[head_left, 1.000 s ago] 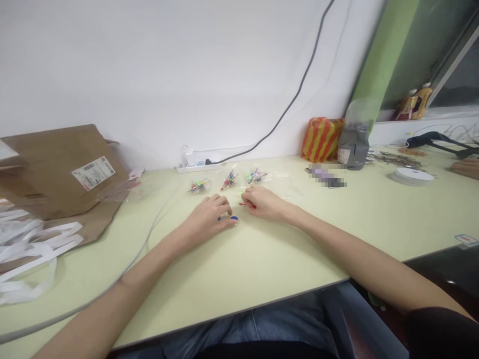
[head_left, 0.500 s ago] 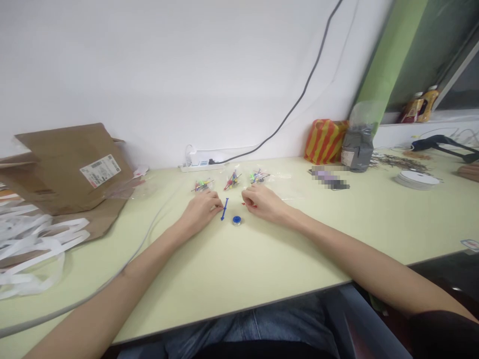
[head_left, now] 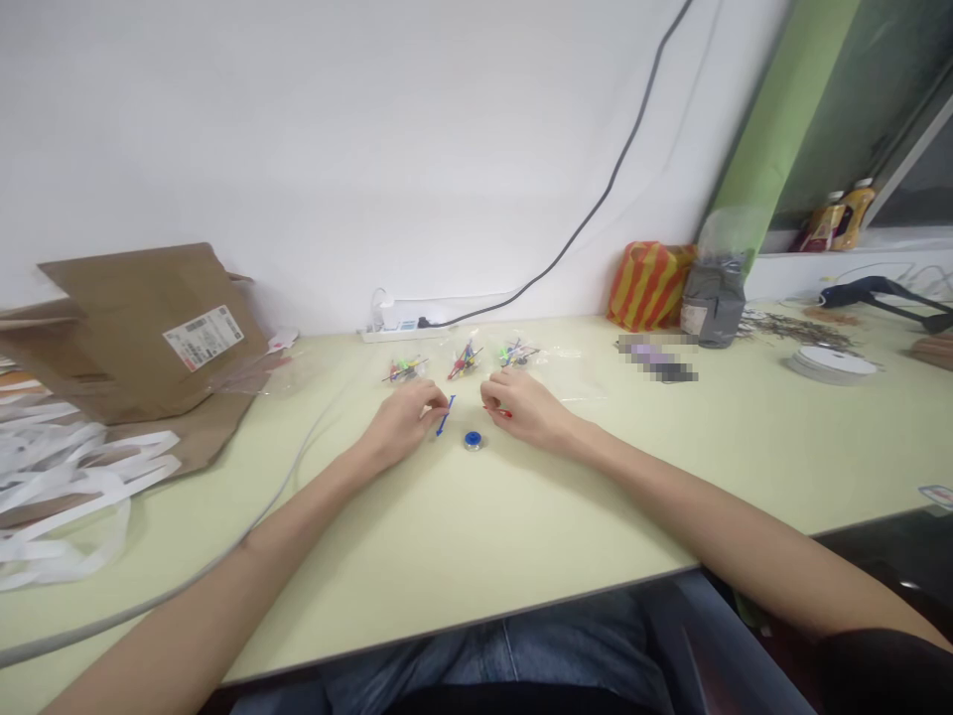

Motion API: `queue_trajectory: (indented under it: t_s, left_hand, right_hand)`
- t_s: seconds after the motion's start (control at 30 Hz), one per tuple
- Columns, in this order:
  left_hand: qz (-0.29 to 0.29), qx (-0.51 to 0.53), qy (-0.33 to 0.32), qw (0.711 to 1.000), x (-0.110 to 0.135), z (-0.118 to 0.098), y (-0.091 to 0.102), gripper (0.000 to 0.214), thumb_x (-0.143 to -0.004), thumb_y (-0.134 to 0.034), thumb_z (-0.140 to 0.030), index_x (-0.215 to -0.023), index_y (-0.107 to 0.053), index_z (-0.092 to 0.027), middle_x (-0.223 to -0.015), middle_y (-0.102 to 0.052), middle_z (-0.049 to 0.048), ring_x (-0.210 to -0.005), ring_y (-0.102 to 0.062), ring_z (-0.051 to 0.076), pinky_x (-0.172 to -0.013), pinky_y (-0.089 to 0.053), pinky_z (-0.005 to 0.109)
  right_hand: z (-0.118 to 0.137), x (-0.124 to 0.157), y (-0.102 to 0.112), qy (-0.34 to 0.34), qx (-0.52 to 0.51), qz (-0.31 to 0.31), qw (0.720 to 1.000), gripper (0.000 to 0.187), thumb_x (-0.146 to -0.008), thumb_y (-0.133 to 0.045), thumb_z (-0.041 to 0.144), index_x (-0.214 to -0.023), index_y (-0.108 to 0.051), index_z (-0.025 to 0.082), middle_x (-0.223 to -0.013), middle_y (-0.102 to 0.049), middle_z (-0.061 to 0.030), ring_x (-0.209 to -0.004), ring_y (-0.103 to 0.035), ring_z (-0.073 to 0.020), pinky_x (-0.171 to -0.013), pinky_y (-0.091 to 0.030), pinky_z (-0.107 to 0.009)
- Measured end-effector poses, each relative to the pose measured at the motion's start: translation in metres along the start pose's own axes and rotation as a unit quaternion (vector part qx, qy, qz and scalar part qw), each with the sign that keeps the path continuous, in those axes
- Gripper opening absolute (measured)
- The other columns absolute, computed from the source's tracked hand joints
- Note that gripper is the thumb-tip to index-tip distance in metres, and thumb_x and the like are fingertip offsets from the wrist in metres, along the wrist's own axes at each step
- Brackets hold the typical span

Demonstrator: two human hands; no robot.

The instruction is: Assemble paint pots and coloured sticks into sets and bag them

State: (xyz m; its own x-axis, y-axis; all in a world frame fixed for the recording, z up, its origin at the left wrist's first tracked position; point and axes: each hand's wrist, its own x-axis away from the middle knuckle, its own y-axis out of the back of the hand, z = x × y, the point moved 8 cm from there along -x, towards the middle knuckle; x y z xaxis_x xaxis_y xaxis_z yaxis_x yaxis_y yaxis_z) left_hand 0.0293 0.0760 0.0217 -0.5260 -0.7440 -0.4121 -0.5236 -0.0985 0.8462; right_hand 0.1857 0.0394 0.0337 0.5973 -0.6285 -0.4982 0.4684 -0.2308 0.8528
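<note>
My left hand [head_left: 402, 422] is closed in a pinch at the side of a thin blue stick [head_left: 445, 417] with arrow-shaped ends. The blue stick slants just beyond the fingertips. Between the fingers of my right hand [head_left: 530, 405] is a thin red piece [head_left: 500, 411], mostly covered by the hand. A small round container with a blue top [head_left: 473, 440] stands on the table between both hands, a little nearer to me. Behind the hands lie clear plastic bags holding small coloured parts: one at left [head_left: 405, 369], one in the middle [head_left: 466, 359], one at right [head_left: 519, 352].
A cardboard box [head_left: 141, 338] and white straps [head_left: 74, 497] are at left, with a grey cable [head_left: 275, 511] crossing the table [head_left: 476, 556]. A power strip [head_left: 391, 328] lies by the wall. At right are a striped bag [head_left: 646, 286], a grey bag [head_left: 713, 303] and a white spool [head_left: 834, 363].
My left fingers have closed on the blue stick, which has tilted and shifted slightly left. My right hand stays nearly in place with the red piece.
</note>
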Motion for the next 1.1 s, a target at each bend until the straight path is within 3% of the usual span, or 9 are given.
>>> queue_trajectory:
  t_s: [0.17, 0.27, 0.33, 0.43, 0.6, 0.73, 0.9, 1.0, 1.1]
  left_hand:
    - [-0.001, 0.255, 0.088, 0.963, 0.000, -0.005, -0.001, 0.028, -0.082, -0.070, -0.046, -0.084, -0.070, -0.018, -0.087, -0.070, 0.0052, -0.080, -0.061, 0.019, -0.073, -0.047, 0.031]
    - [0.029, 0.358, 0.111, 0.927, 0.002, -0.015, -0.008, 0.032, -0.079, -0.075, -0.048, -0.084, -0.070, -0.016, -0.082, -0.067, 0.0040, -0.073, -0.058, 0.015, -0.070, -0.047, 0.029]
    - [0.041, 0.379, 0.108, 0.918, 0.003, -0.022, -0.009, 0.031, -0.079, -0.076, -0.046, -0.084, -0.070, -0.016, -0.078, -0.065, 0.0028, -0.072, -0.057, 0.014, -0.071, -0.047, 0.029]
    - [0.046, 0.381, 0.102, 0.918, 0.004, -0.026, -0.007, 0.031, -0.082, -0.073, -0.047, -0.083, -0.071, -0.016, -0.076, -0.065, 0.0031, -0.074, -0.059, 0.015, -0.076, -0.049, 0.031]
    - [0.035, 0.347, 0.113, 0.930, 0.005, -0.019, -0.001, 0.048, -0.096, -0.050, -0.054, -0.082, -0.071, -0.014, -0.072, -0.064, 0.0054, -0.067, -0.057, 0.015, -0.069, -0.048, 0.031]
    - [0.048, 0.225, 0.074, 0.970, 0.003, -0.019, -0.001, 0.038, -0.088, -0.063, -0.051, -0.073, -0.066, -0.016, -0.063, -0.055, -0.0009, -0.060, -0.047, 0.011, -0.057, -0.036, 0.025]
    - [0.056, 0.215, 0.094, 0.970, 0.004, -0.015, 0.001, 0.043, -0.092, -0.056, -0.049, -0.064, -0.050, -0.017, -0.061, -0.040, -0.0039, -0.057, -0.035, 0.010, -0.053, -0.027, 0.025]
    - [0.042, 0.216, 0.088, 0.971, 0.004, -0.016, 0.006, 0.041, -0.093, -0.052, -0.049, -0.067, -0.051, -0.017, -0.069, -0.047, -0.0014, -0.066, -0.043, 0.012, -0.060, -0.035, 0.026]
    - [0.043, 0.215, 0.082, 0.972, 0.003, -0.015, 0.006, 0.038, -0.092, -0.053, -0.049, -0.072, -0.057, -0.017, -0.084, -0.057, 0.0017, -0.076, -0.048, 0.014, -0.067, -0.040, 0.027]
  right_hand:
    - [0.012, 0.001, 0.008, 0.017, -0.032, -0.044, 0.998, 0.037, -0.093, -0.062, 0.023, -0.130, -0.054, 0.022, -0.136, -0.056, -0.0131, -0.123, -0.050, -0.0260, -0.098, -0.040, -0.039]
    - [0.020, -0.002, 0.007, 0.026, -0.020, -0.030, 0.999, 0.017, -0.098, -0.058, 0.028, -0.111, -0.065, 0.019, -0.119, -0.065, -0.0125, -0.115, -0.055, -0.0246, -0.094, -0.039, -0.036]
    - [0.022, -0.004, 0.008, 0.019, -0.002, -0.026, 0.999, 0.019, -0.101, -0.053, 0.027, -0.092, -0.067, 0.017, -0.098, -0.067, -0.0105, -0.099, -0.057, -0.0222, -0.087, -0.037, -0.033]
    - [0.021, -0.004, 0.008, -0.007, -0.023, -0.017, 1.000, 0.024, -0.102, -0.051, 0.025, -0.085, -0.065, 0.016, -0.087, -0.065, -0.0069, -0.081, -0.054, -0.0174, -0.077, -0.034, -0.029]
    - [0.006, 0.001, 0.000, -0.090, -0.133, 0.030, 0.987, 0.020, -0.099, -0.051, 0.022, -0.087, -0.065, 0.016, -0.069, -0.058, 0.0006, -0.064, -0.047, -0.0119, -0.064, -0.028, -0.024]
    - [-0.002, 0.001, -0.001, -0.106, -0.170, 0.036, 0.979, 0.020, -0.096, -0.055, 0.022, -0.083, -0.068, 0.014, -0.071, -0.062, -0.0004, -0.064, -0.049, -0.0105, -0.063, -0.029, -0.023]
    - [-0.025, 0.001, -0.010, -0.174, -0.306, 0.030, 0.935, 0.036, -0.095, -0.055, 0.042, -0.071, -0.059, 0.015, -0.055, -0.048, 0.0043, -0.051, -0.045, -0.0091, -0.054, -0.032, -0.023]
    - [-0.032, 0.002, -0.013, -0.203, -0.372, 0.029, 0.905, 0.042, -0.094, -0.053, 0.048, -0.064, -0.048, 0.018, -0.054, -0.043, 0.0054, -0.049, -0.044, -0.0085, -0.051, -0.035, -0.022]
    - [-0.029, 0.005, -0.014, -0.221, -0.384, 0.061, 0.894, 0.045, -0.092, -0.055, 0.045, -0.059, -0.041, 0.019, -0.051, -0.038, 0.0062, -0.045, -0.037, -0.0068, -0.047, -0.030, -0.022]
